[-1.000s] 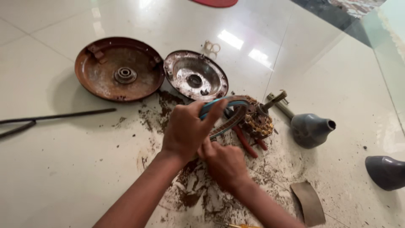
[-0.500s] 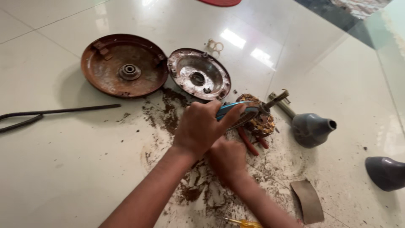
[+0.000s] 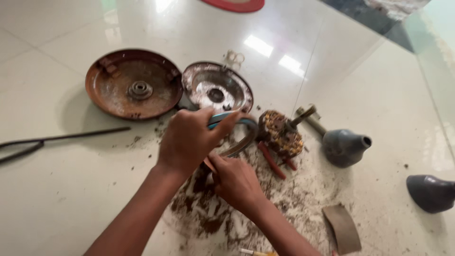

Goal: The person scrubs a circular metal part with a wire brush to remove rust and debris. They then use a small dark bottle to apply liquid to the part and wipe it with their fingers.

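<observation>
Head view: left hand (image 3: 187, 140) fingers grip blue-handled pliers (image 3: 232, 118).

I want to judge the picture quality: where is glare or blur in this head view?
Head view: bright glare patches on the glossy floor tiles behind the shiny metal dish; soft shadows fall left of the rusty round cover; the left hand and right hand look slightly motion-blurred.

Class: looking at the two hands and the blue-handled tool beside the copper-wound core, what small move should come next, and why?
Probably close the blue-handled tool a little: the left hand grips its handles, the right hand steadies below, and its working end is hidden beside the wound core.
</observation>
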